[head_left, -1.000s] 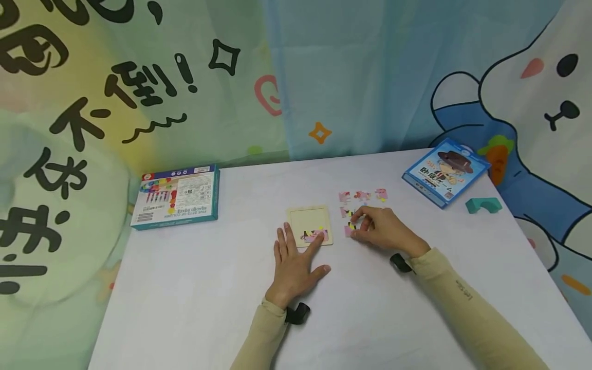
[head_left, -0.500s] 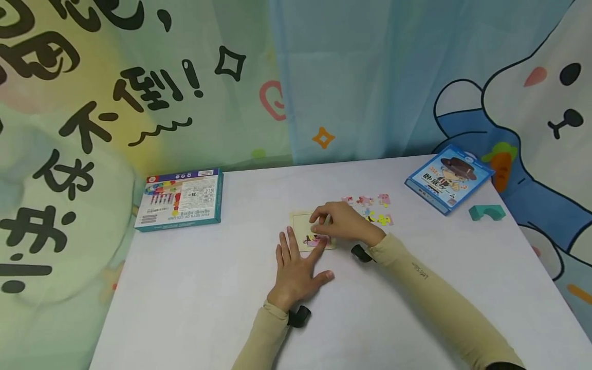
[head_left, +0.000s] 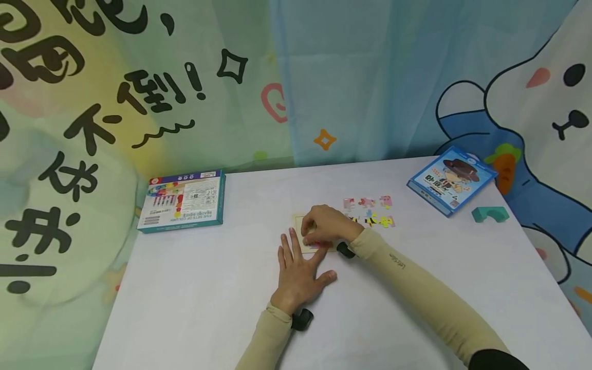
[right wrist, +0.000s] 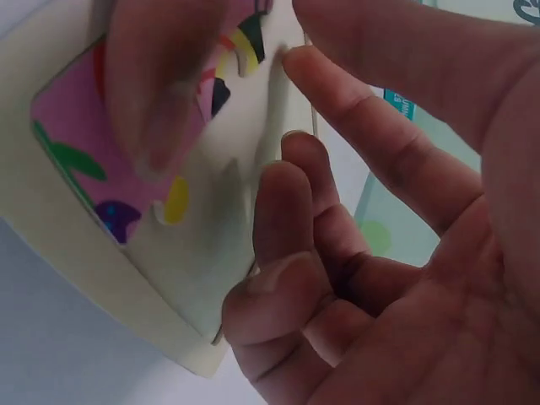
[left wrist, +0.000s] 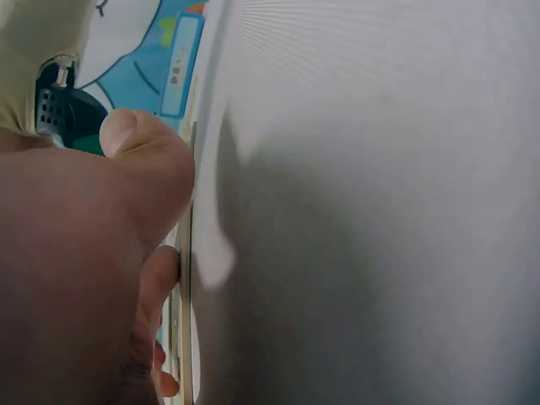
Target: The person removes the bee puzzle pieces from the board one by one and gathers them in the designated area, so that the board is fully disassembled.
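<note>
A shallow pale jigsaw tray (head_left: 297,220) lies on the white table, with joined pink puzzle pieces (right wrist: 72,118) along its near side. My left hand (head_left: 298,275) lies spread, its index fingertip on the pieces and the other fingers reaching the tray's near-left edge. Over the tray, my right hand (head_left: 326,225) has thumb and index finger pinched at the end of that row. The puzzle piece between them is mostly hidden; the remaining right-hand fingers curl over the tray's bare floor. The left wrist view shows the tray edge (left wrist: 186,321) beyond the left thumb.
Several loose puzzle pieces (head_left: 370,221) lie in rows right of the tray. A blue box (head_left: 452,180) and a green arch-shaped block (head_left: 490,214) sit at the back right. Another flat box (head_left: 182,200) stands at the back left, before a printed curtain (head_left: 351,92).
My right hand has moved left from the loose pieces to over the tray, and the pink piece at their near-left corner is gone from there. My left hand stays put.
</note>
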{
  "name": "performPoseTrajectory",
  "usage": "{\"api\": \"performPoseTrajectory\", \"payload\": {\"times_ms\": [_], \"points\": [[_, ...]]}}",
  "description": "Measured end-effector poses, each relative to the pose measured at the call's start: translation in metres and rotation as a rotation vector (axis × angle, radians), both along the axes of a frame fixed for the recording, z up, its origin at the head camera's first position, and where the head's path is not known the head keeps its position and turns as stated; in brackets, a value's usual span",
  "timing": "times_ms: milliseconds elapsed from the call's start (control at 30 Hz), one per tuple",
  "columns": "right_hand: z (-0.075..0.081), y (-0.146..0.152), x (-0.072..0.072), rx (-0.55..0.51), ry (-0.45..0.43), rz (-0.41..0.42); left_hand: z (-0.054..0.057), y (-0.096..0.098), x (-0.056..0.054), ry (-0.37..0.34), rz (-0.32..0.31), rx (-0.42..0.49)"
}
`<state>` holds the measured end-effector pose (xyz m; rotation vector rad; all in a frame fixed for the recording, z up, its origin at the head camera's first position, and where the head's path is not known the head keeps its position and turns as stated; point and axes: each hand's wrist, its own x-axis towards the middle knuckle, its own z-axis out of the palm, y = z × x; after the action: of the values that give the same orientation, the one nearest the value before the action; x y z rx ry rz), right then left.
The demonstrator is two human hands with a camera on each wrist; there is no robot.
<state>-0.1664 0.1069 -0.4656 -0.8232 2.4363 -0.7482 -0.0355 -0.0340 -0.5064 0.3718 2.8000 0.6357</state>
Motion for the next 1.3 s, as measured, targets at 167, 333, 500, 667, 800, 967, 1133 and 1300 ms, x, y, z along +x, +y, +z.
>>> {"api": "performPoseTrajectory", "payload": {"times_ms": [167, 333, 500, 667, 800, 967, 1133, 1300], "points": [[-0.001, -0.002, 0.001, 0.036, -0.032, 0.002, 0.004, 0.0, 0.001, 0.015, 0.0, -0.023], [-0.001, -0.001, 0.003, 0.044, -0.053, 0.013, 0.004, 0.001, 0.002, 0.015, 0.001, -0.096], [0.0, -0.003, 0.005, 0.061, -0.046, 0.02, 0.003, 0.001, 0.003, 0.006, 0.003, -0.104], [0.002, -0.004, 0.006, 0.064, -0.041, 0.031, 0.004, 0.0, 0.003, 0.012, -0.001, -0.109], [0.003, -0.005, 0.007, 0.048, -0.04, 0.027, 0.004, 0.0, 0.003, 0.024, 0.003, -0.078], [0.001, -0.005, 0.007, 0.043, -0.043, 0.023, 0.0, -0.001, 0.006, 0.05, -0.001, -0.043], [-0.002, -0.002, 0.008, 0.018, -0.068, -0.014, -0.007, -0.001, 0.008, 0.081, -0.014, -0.045], [-0.006, 0.0, 0.003, -0.026, -0.077, -0.051, -0.01, -0.003, 0.003, 0.078, -0.023, -0.06]]}}
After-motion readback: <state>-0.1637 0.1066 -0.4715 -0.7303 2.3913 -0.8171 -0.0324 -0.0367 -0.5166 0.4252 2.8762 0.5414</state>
